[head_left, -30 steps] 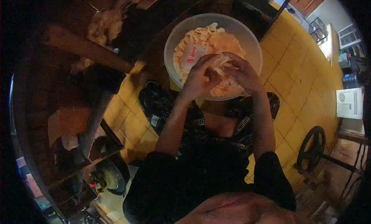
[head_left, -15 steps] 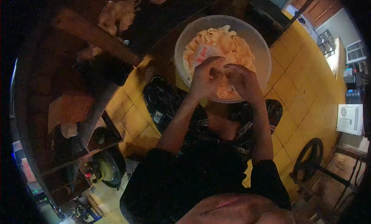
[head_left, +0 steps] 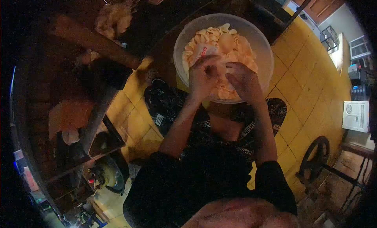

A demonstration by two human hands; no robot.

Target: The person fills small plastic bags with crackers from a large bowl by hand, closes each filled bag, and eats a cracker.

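Note:
A large round translucent tub [head_left: 264,55] of pale thin chips [head_left: 224,33] stands between my knees. Over the chips lies a clear plastic bag with red print [head_left: 201,53], its lower part hidden by my fingers. My left hand [head_left: 202,80] is closed on this bag, thumb and forefinger curled toward each other. Close to its right, my right hand [head_left: 245,81] has bent fingers pressed together, pointing at the left fingertips. Whatever the right fingers pinch is too small and dim to make out. Both hands are above the near half of the tub.
Yellow tiles [head_left: 296,82] cover the floor. On the left is a dark wooden frame [head_left: 94,122] with a wheel-like part [head_left: 112,175] below it. To the right are a black wheel [head_left: 315,159] on a bar and a white appliance [head_left: 355,116].
My right fingers have drawn slightly apart from the left ones and lowered a little. The bag's printed end has tilted and shows less. The whole view has shifted slightly.

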